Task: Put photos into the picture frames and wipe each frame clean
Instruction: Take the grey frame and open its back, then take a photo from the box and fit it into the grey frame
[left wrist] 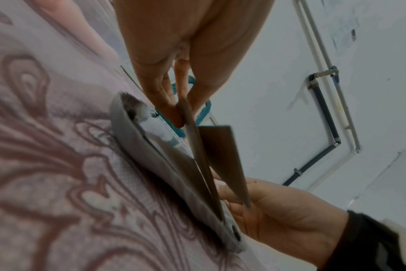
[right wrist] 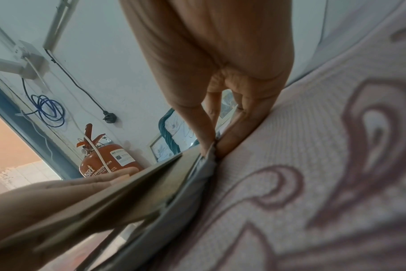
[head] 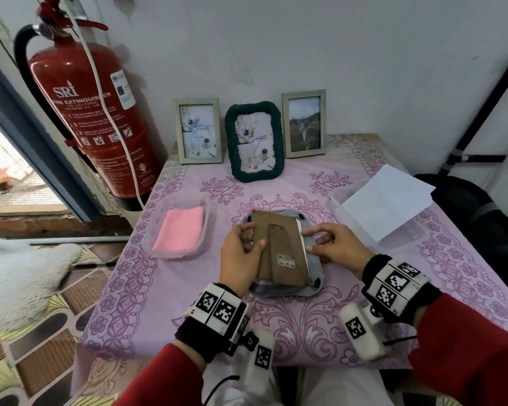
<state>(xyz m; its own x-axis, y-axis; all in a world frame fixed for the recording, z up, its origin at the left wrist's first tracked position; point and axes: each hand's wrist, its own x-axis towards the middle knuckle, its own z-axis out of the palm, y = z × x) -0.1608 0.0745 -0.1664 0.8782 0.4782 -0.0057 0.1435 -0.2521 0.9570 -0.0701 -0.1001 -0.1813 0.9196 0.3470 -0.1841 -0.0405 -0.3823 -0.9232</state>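
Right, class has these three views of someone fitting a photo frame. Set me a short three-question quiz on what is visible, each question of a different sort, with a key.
1. True or false: three framed pictures stand upright at the back of the table.
2. Multiple choice: the pink cloth lies
A. under the grey frame
B. in a clear plastic tub
C. on the white paper
3. Fill in: the left hand holds the brown ____ board above the grey frame, which lies face down.

Key
1. True: two pale wooden frames flank the dark green frame.
2. B, the clear tub.
3. Backing: the backing board; the right hand pinches the grey frame's edge.
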